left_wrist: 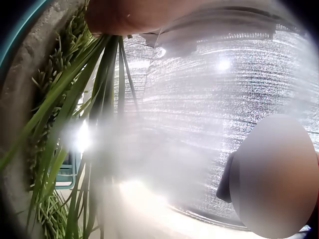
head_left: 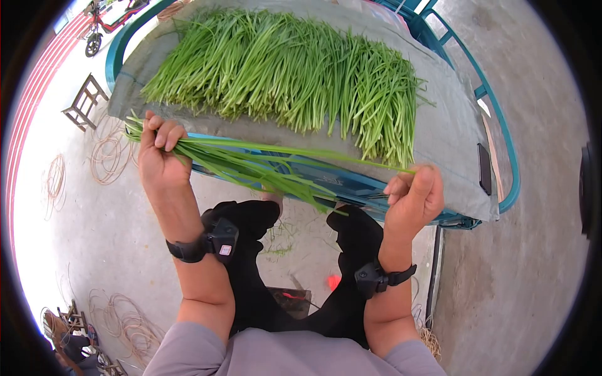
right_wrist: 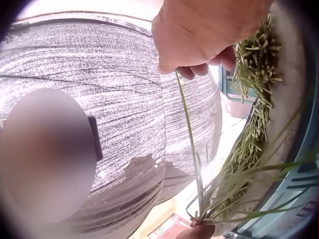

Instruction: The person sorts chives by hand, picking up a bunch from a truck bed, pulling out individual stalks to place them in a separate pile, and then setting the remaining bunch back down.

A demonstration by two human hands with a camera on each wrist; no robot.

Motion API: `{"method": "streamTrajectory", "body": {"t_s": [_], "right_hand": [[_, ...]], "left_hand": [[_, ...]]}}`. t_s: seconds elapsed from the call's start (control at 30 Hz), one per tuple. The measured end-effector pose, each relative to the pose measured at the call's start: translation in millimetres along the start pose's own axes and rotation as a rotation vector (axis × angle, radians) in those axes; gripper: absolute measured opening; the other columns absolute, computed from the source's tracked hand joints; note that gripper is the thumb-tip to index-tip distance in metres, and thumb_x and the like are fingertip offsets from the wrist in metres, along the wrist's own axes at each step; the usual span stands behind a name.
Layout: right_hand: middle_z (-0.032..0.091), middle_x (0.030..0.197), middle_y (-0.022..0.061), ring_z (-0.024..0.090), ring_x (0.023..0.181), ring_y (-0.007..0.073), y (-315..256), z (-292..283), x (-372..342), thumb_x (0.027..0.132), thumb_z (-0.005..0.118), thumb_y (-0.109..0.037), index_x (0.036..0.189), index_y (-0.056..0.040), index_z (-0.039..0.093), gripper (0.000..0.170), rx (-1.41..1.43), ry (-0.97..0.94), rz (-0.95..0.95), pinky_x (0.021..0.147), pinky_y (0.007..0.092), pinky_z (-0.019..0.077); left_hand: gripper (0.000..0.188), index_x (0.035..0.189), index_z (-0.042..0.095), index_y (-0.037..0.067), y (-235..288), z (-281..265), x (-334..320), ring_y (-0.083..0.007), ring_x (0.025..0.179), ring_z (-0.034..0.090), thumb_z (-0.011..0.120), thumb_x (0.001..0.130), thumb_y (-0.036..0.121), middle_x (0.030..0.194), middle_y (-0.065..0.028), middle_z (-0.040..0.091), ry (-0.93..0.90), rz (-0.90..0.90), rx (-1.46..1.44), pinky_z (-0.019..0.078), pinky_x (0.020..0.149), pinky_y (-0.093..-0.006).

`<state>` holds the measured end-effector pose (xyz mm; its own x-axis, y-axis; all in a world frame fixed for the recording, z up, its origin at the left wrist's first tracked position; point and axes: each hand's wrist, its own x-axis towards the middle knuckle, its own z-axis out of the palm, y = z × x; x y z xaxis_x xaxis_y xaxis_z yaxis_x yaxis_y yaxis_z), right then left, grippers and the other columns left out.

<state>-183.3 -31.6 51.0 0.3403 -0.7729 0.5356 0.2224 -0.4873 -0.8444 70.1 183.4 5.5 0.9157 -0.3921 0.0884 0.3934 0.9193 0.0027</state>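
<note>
My left hand (head_left: pixel 164 153) grips a small bunch of garlic chives (head_left: pixel 244 164) by the stem ends. The leaves fan out to the right, below the front edge of the large chive pile (head_left: pixel 276 69). At the right, thumb and fingers of my right hand (head_left: pixel 415 197) pinch the far end of one long leaf, drawn nearly straight between the two hands. The right wrist view shows this single leaf (right_wrist: pixel 188 122) running from the right hand down to the bunch. In the left wrist view the bunch (left_wrist: pixel 102 74) hangs from the left hand (left_wrist: pixel 134 17).
The pile lies on a grey sheet (head_left: pixel 448 135) over a cart with a teal rail (head_left: pixel 513 156). A dark phone (head_left: pixel 484 169) rests near the sheet's right edge. Leaf scraps (head_left: pixel 279 241) litter the floor between my legs. A wooden stool (head_left: pixel 86 103) and coils of cord (head_left: pixel 111 156) are at left.
</note>
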Motion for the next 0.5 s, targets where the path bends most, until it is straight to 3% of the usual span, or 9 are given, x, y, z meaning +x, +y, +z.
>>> {"method": "streamTrajectory", "body": {"t_s": [0.07, 0.17, 0.27, 0.37, 0.47, 0.5], "right_hand": [[0.044, 0.053, 0.0029, 0.039, 0.042, 0.0078, -2.5, -0.3, -0.9, 0.098, 0.045, -0.037, 0.074, -0.0039, 0.047, 0.041, -0.103, 0.011, -0.093, 0.043, 0.0223, 0.0358], [0.041, 0.051, 0.0018, 0.037, 0.042, 0.0078, -1.1, 2.2, -0.4, 0.098, 0.044, -0.038, 0.072, -0.0045, 0.045, 0.042, -0.044, 0.023, -0.103, 0.043, 0.0230, 0.0354], [0.047, 0.052, 0.0014, 0.039, 0.044, 0.0056, 1.3, 2.9, 0.7, 0.097, 0.045, -0.040, 0.070, -0.0054, 0.047, 0.044, 0.067, 0.066, -0.032, 0.041, 0.0191, 0.0290], [0.044, 0.050, 0.0011, 0.038, 0.042, 0.0061, 5.1, 2.0, 3.5, 0.097, 0.044, -0.040, 0.070, -0.0058, 0.047, 0.044, 0.122, 0.108, -0.046, 0.041, 0.0201, 0.0304], [0.044, 0.053, 0.0014, 0.041, 0.046, 0.0077, 1.8, -8.4, 13.5, 0.098, 0.045, -0.034, 0.071, -0.0056, 0.046, 0.039, 0.266, 0.138, 0.018, 0.048, 0.0232, 0.0363], [0.048, 0.060, 0.0030, 0.046, 0.054, 0.0102, 3.7, -13.8, 15.5, 0.097, 0.046, -0.031, 0.073, -0.0047, 0.048, 0.035, 0.151, 0.171, -0.006, 0.056, 0.0256, 0.0388]], "left_hand": [[0.020, 0.101, 0.053, -0.002, 0.4, -0.9, 0.4, -0.0113, 0.055, 0.038, 0.042, 0.098, 0.014, 0.076, -0.0043, 0.051, 0.002, -0.003, -0.004, 0.0331, 0.047, -0.0244], [0.020, 0.102, 0.053, -0.002, 1.3, -0.1, 0.4, -0.0110, 0.054, 0.037, 0.042, 0.098, 0.014, 0.076, -0.0040, 0.051, 0.004, -0.018, -0.010, 0.0324, 0.046, -0.0240], [0.019, 0.102, 0.053, -0.002, 2.4, -0.7, 1.1, -0.0107, 0.054, 0.037, 0.042, 0.098, 0.013, 0.076, -0.0036, 0.050, -0.007, -0.040, -0.029, 0.0320, 0.046, -0.0238], [0.019, 0.102, 0.053, -0.002, 3.6, -2.7, 1.7, -0.0101, 0.054, 0.037, 0.042, 0.098, 0.013, 0.076, -0.0031, 0.050, -0.007, -0.045, -0.050, 0.0315, 0.045, -0.0235], [0.020, 0.102, 0.053, -0.002, 19.2, -8.3, 4.3, -0.0096, 0.053, 0.036, 0.042, 0.098, 0.014, 0.074, -0.0026, 0.049, 0.014, -0.002, -0.035, 0.0309, 0.044, -0.0233], [0.020, 0.102, 0.052, -0.002, 21.7, -6.2, 3.9, -0.0094, 0.053, 0.036, 0.041, 0.098, 0.013, 0.074, -0.0024, 0.049, 0.023, 0.019, -0.025, 0.0306, 0.044, -0.0233]]}}
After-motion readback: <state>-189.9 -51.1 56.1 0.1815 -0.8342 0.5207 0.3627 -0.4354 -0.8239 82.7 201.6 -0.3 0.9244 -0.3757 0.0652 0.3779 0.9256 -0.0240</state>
